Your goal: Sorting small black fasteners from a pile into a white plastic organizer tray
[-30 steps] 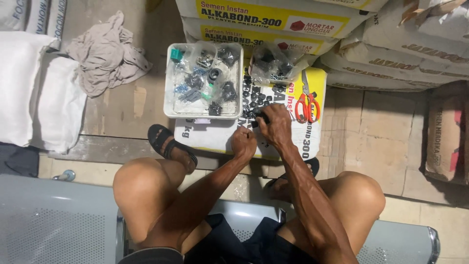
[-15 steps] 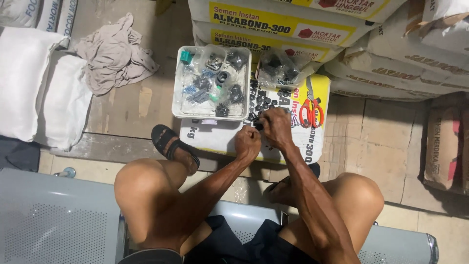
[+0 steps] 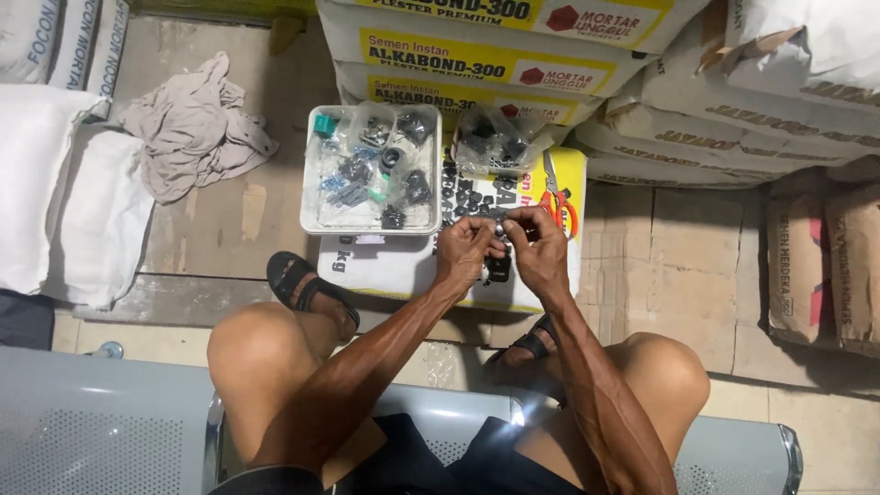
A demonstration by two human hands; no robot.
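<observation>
My left hand (image 3: 465, 249) and my right hand (image 3: 539, 246) meet above a white and yellow sack (image 3: 403, 266) lying flat in front of my knees. Together the fingertips pinch a small dark part (image 3: 500, 229); its exact shape is too small to tell. Under the hands, several small black parts (image 3: 469, 196) lie loose on the sack. A clear plastic tray (image 3: 316, 197) with bagged small parts sits just left of the hands. A clear bag of black parts (image 3: 500, 139) lies beyond them.
Orange-handled scissors (image 3: 555, 202) lie on the sack to the right of my hands. Stacked sacks (image 3: 642, 110) fill the back and right. A crumpled grey cloth (image 3: 188, 128) and white sacks (image 3: 55, 192) are at the left. I sit on a grey metal bench (image 3: 82, 431), sandals on.
Both hands have lifted off the pile of black parts and come together, fingertips now holding a small part between them. The camera view has shifted slightly.
</observation>
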